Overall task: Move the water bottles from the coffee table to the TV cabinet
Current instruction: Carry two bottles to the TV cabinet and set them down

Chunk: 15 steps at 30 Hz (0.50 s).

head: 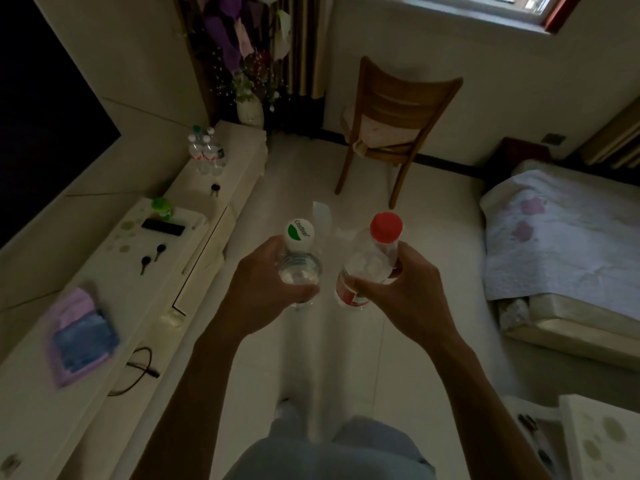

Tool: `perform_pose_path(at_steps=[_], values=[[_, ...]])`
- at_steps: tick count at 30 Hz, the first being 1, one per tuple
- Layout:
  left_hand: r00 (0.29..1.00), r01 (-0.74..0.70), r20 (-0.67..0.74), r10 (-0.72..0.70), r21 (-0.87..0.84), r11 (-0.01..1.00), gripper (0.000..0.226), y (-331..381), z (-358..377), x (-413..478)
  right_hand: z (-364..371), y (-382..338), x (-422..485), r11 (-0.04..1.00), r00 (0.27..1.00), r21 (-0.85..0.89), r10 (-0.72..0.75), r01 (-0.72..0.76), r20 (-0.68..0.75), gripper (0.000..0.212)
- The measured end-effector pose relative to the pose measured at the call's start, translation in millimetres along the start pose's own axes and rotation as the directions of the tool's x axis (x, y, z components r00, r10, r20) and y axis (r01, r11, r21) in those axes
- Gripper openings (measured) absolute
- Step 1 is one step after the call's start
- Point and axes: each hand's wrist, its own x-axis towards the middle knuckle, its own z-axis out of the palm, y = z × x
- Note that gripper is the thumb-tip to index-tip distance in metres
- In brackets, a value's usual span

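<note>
You have a bottle in each hand, carried over the floor just right of the TV cabinet (221,188), the long pale counter running along the wall. Your left hand (263,289) is wrapped around the shoulder of the white-capped bottle (299,261), its fingers (301,291) curled closed across the clear body. Your right hand (391,289) is closed on the red-capped bottle (370,258), thumb over the red label and the other fingers behind the body.

Both bottles look like thin clear plastic with water inside, so expect moderate weight and walls that give if you squeeze hard. The smooth plastic could slip, especially on the label. A grip around the body below the shoulder is probably steadiest; the caps are the only stiff parts.

A cluster of bottles (206,154) already stands at the far end of the cabinet. Keys (152,256), a dark remote (162,227) and a folded cloth (81,336) lie on its nearer stretch. Set each bottle down upright on its base, since they are tall and narrow and likely to tip if knocked against their neighbours.
</note>
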Motion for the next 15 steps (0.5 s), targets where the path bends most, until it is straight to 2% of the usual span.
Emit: perform_pose_path(at_steps=[7, 15], values=[[1.000, 0.004, 0.023, -0.004, -0.006, 1.000, 0.062, 10.4, -5.0, 51.6, 2.8, 2.7, 54.5, 1.000, 1.000, 0.027, 0.009, -0.008, -0.022, 0.072], [0.999, 0.033, -0.025, -0.032, 0.006, 0.999, 0.062, 26.2, 17.5, 112.0, -9.0, 36.8, 125.4, 0.999, 0.999, 0.045, -0.030, 0.029, 0.021, 0.072]])
